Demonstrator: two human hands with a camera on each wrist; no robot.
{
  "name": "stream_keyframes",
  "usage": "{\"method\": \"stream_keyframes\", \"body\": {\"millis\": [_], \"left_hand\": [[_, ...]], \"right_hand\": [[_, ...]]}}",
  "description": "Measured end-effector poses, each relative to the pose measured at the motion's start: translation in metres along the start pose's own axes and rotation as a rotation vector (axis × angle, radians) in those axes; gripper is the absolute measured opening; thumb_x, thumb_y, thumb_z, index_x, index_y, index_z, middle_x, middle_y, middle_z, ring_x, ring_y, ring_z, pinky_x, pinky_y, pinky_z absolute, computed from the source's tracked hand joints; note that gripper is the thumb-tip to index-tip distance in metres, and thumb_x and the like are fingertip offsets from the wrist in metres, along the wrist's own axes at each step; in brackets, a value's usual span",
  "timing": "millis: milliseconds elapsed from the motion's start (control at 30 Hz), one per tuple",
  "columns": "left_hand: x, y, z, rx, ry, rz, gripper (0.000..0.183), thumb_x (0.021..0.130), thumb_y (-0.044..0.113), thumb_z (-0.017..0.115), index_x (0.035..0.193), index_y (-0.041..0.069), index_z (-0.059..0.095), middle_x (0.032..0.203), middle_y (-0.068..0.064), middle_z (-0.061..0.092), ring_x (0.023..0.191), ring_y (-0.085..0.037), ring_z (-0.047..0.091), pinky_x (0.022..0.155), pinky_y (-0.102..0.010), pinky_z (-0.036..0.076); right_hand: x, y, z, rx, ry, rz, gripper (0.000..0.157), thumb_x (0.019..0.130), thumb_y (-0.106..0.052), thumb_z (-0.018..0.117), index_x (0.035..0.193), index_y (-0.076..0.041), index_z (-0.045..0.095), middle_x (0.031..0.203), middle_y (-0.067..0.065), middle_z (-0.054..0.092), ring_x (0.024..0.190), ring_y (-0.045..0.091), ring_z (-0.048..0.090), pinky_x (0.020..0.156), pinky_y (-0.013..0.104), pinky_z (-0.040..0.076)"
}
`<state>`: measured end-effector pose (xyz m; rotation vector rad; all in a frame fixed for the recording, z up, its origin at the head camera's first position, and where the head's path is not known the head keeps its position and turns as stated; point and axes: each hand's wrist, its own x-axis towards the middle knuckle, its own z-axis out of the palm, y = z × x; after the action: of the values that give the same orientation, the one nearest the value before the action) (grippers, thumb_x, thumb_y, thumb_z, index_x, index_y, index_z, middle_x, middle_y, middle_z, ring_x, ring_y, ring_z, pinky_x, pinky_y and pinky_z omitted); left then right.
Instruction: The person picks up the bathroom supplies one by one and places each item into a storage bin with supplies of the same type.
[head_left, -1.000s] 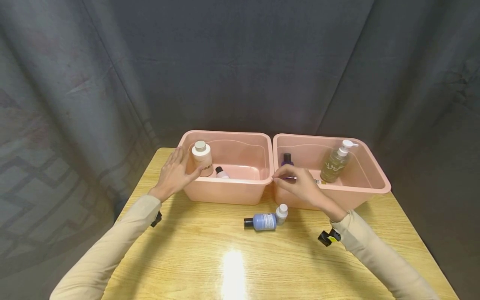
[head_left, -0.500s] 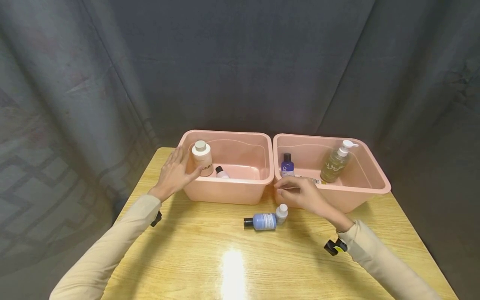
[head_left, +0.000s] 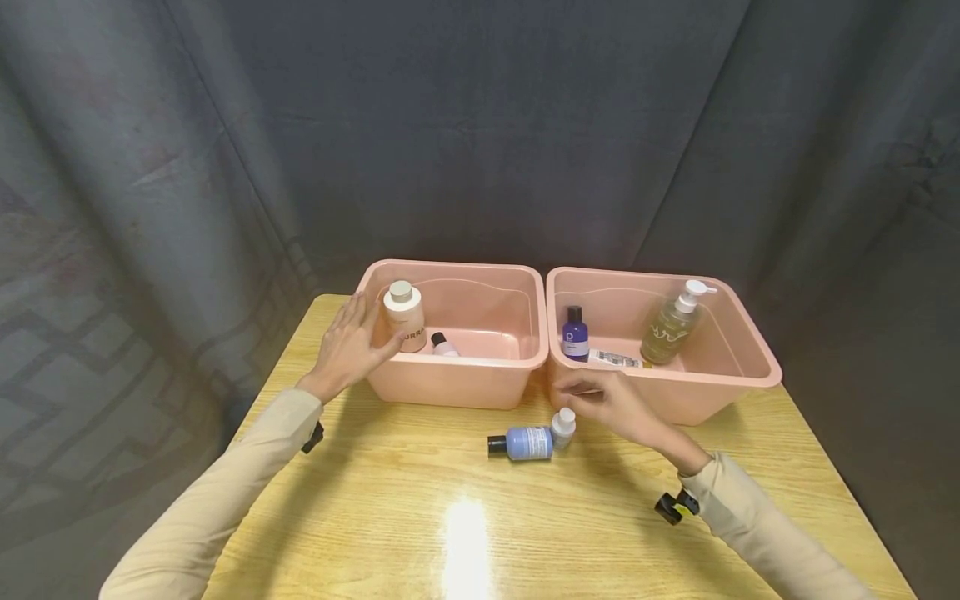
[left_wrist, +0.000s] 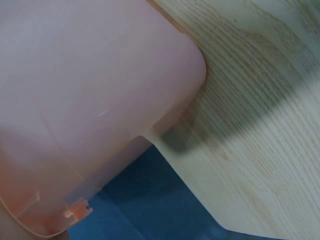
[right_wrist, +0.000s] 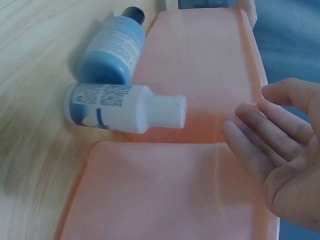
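Note:
My left hand (head_left: 348,346) rests on the left end of the left pink bin (head_left: 450,385), fingers spread and straight, beside a large white bottle (head_left: 405,315) inside. In front of the right pink bin (head_left: 690,398), my right hand (head_left: 607,402) hangs with loosely bent fingers and holds nothing. Just below its fingertips stands a small white-capped bottle (head_left: 562,428). Touching that one, a blue bottle (head_left: 528,443) with a black cap lies on its side. The right wrist view shows both bottles beside the bins, with the right hand's fingers (right_wrist: 255,127) apart from the white cap (right_wrist: 172,112).
Inside the left bin lies a small black-capped bottle (head_left: 446,346). The right bin holds a purple bottle (head_left: 575,340), a flat tube (head_left: 615,359) and a pump bottle (head_left: 670,333). Both bins stand side by side on the wooden table (head_left: 375,517), before a grey curtain (head_left: 480,167).
My right hand has drawn back from over the right bin's rim, moving down and slightly right toward the small bottle, which uncovers the purple bottle and the tube. The left hand stays put.

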<state>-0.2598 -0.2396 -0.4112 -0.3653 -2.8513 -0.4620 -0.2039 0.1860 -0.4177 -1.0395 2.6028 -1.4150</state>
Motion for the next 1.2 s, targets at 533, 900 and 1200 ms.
{"method": "stream_keyframes", "body": {"millis": [533, 900, 1200], "left_hand": [[0.0, 0.001, 0.001, 0.009, 0.016, 0.004, 0.085, 0.094, 0.06, 0.047, 0.155, 0.003, 0.028, 0.158, -0.031, 0.016, 0.148, -0.04, 0.012, 0.12, -0.05, 0.011], [0.0, 0.001, 0.0, 0.006, 0.009, 0.002, 0.087, 0.094, 0.062, 0.046, 0.156, 0.004, 0.027, 0.158, -0.031, 0.014, 0.148, -0.041, 0.011, 0.12, -0.049, 0.011], [0.0, 0.001, 0.001, 0.004, 0.008, 0.0, 0.086, 0.094, 0.061, 0.045, 0.155, 0.002, 0.029, 0.158, -0.031, 0.014, 0.148, -0.041, 0.01, 0.12, -0.049, 0.01]], "right_hand": [[-0.008, 0.014, 0.007, -0.005, -0.077, 0.014, 0.028, 0.089, -0.001, 0.071, 0.116, 0.006, 0.067, 0.112, 0.023, 0.068, 0.098, 0.034, 0.068, 0.085, 0.041, 0.057], [-0.013, 0.029, 0.01, 0.013, -0.121, 0.041, 0.03, 0.089, -0.004, 0.072, 0.116, 0.008, 0.066, 0.114, 0.026, 0.067, 0.101, 0.036, 0.067, 0.087, 0.047, 0.055], [-0.015, 0.036, 0.013, -0.006, -0.126, 0.048, 0.027, 0.088, -0.002, 0.072, 0.113, 0.008, 0.067, 0.108, 0.024, 0.069, 0.098, 0.036, 0.069, 0.085, 0.044, 0.056]]}}
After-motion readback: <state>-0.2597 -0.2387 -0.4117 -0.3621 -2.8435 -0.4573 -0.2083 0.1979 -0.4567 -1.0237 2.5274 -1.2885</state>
